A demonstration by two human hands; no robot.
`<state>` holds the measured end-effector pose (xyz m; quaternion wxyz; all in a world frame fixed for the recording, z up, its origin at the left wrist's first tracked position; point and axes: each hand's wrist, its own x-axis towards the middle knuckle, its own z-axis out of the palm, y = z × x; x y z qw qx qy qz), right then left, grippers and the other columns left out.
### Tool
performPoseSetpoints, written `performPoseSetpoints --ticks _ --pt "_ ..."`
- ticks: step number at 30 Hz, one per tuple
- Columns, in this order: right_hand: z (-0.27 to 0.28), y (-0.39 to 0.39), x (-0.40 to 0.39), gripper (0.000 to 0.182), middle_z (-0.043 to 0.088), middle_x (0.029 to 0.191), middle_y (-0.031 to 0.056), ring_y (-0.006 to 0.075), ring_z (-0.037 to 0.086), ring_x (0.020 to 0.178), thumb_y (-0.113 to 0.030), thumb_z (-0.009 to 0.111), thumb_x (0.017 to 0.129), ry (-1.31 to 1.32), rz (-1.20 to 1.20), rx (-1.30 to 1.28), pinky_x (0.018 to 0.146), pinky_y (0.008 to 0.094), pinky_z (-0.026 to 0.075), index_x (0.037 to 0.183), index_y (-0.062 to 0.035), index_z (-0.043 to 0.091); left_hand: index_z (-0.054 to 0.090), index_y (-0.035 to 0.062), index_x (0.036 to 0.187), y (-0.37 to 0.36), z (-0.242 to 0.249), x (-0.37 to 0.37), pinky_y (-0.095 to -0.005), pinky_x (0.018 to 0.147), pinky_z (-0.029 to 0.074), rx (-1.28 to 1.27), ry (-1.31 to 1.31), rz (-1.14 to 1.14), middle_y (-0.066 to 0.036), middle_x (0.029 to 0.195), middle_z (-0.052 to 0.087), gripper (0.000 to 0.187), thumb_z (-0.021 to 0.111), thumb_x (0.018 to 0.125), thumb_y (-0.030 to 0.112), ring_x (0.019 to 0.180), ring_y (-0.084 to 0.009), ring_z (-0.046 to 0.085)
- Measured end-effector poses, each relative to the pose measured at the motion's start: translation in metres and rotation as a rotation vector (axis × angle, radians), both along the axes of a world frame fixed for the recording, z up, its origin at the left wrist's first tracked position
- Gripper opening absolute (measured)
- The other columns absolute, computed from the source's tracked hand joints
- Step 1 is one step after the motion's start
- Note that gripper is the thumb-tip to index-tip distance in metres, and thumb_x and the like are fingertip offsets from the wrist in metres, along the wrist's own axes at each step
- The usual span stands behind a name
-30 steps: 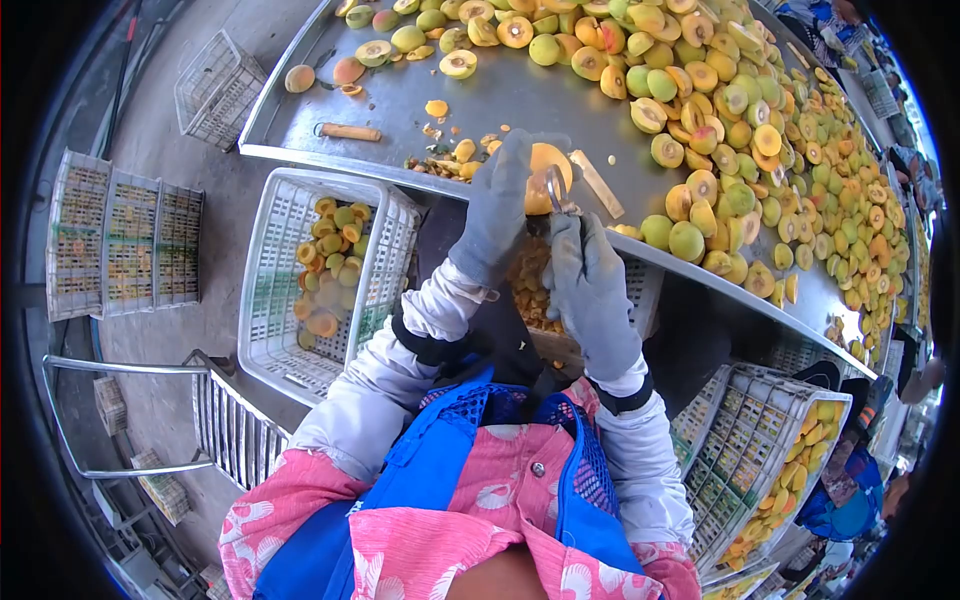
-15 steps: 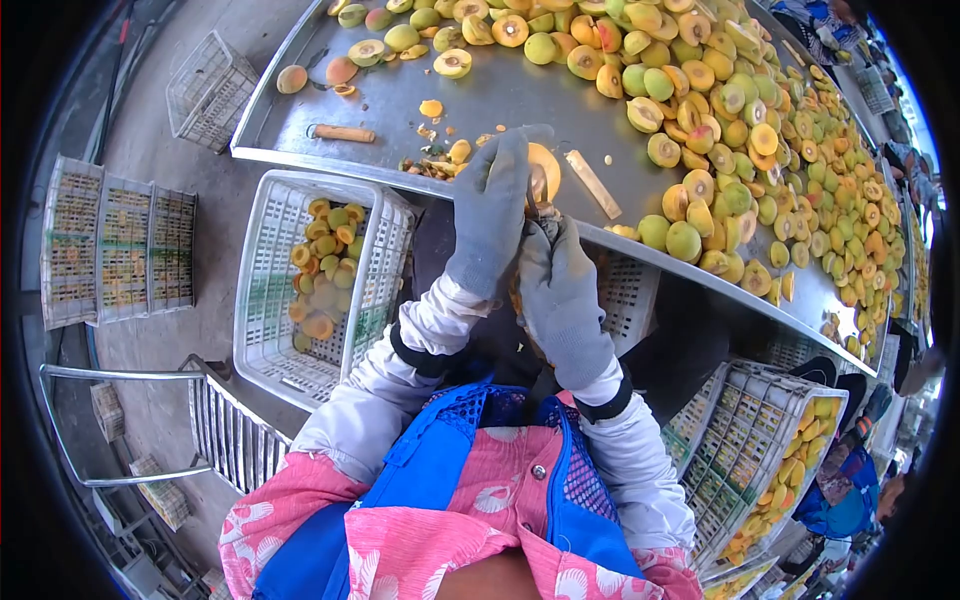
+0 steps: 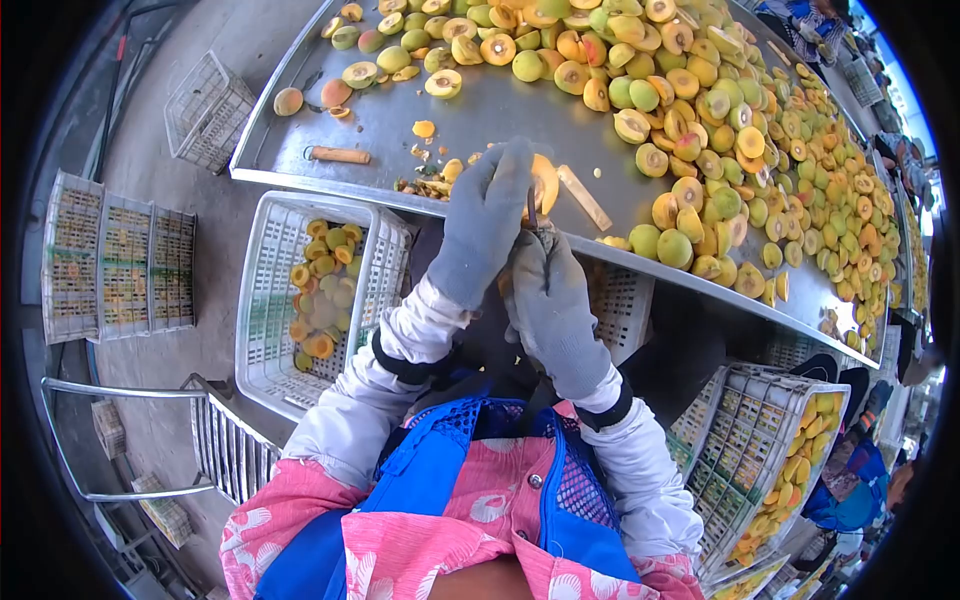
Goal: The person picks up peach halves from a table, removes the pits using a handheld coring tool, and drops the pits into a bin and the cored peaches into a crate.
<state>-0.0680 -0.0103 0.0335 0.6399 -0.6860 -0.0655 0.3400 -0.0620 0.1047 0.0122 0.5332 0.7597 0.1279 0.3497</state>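
My left hand [image 3: 487,222], in a grey glove, is closed around a yellow peach half [image 3: 544,184] at the table's near edge. The fruit's cut face points to the right. Just below it, my right hand [image 3: 553,300], also gloved, grips a thin dark metal pitting tool [image 3: 532,208]. Its blade stands upright against the peach half, and the handle is hidden in my fingers. Close to the fruit lies a flat wooden-handled tool [image 3: 584,197] on the metal table [image 3: 400,185]. Small peach scraps [image 3: 430,187] lie left of my left hand.
A big heap of peaches [image 3: 720,130], many halved, covers the table's right and far side. Another wooden handle [image 3: 340,155] lies at left. Below the edge stands a white crate [image 3: 262,300] with peach halves. More crates [image 3: 125,260] and a metal chair [image 3: 230,440] are leftward; a filled crate [image 3: 745,460] is at right.
My hands have turned slightly at the peach half, and more of the tool's blade shows between them. My left hand sits a little lower in view. The whole view has shifted slightly.
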Motion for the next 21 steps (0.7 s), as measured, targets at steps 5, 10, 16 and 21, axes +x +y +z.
performPoseSetpoints --ticks 5,10,16,21 --pt "0.015 -0.001 0.003 0.026 0.049 0.057 0.0013 0.0094 0.048 0.042 -0.029 0.048 0.101 0.132 -0.015 0.033 0.037 0.0259 0.038 0.11 -0.0042 0.053 0.061 -0.0033 0.116 -0.009 0.011 0.007 -0.0249 0.079 0.047 -0.256 -0.065 -0.04 -0.008 0.1 0.064 0.035 0.047 0.1 0.025 0.087 -0.0107 0.055" --pt "-0.014 -0.007 0.004 0.027 0.056 0.061 0.0097 0.0152 0.054 0.044 -0.028 0.05 0.1 -0.233 -0.004 0.026 0.041 0.0317 0.042 0.11 -0.0027 0.049 0.06 -0.0035 0.115 -0.008 0.022 0.006 -0.0255 0.083 0.047 -0.499 -0.028 -0.155 -0.009 0.103 0.064 0.031 0.047 0.098 0.019 0.091 -0.0119 0.057" --pt "0.017 -0.008 0.003 0.028 0.057 0.063 0.0094 0.0156 0.054 0.044 -0.03 0.049 0.101 -0.157 0.052 0.033 0.041 0.0328 0.043 0.108 -0.0034 0.047 0.062 -0.0008 0.112 -0.015 0.03 0.005 -0.0251 0.081 0.048 -0.301 -0.017 -0.052 -0.009 0.096 0.065 0.03 0.045 0.099 0.02 0.087 -0.0137 0.06" --pt "0.034 -0.011 0.006 0.035 0.045 0.06 -0.0009 0.0087 0.04 0.04 -0.043 0.041 0.101 0.264 0.098 0.144 0.037 0.0256 0.04 0.093 -0.0101 0.047 0.061 -0.0006 0.111 -0.011 0.032 0.007 -0.0287 0.078 0.052 -0.616 -0.073 -0.332 -0.015 0.092 0.067 0.051 0.042 0.099 0.045 0.085 -0.0194 0.064"
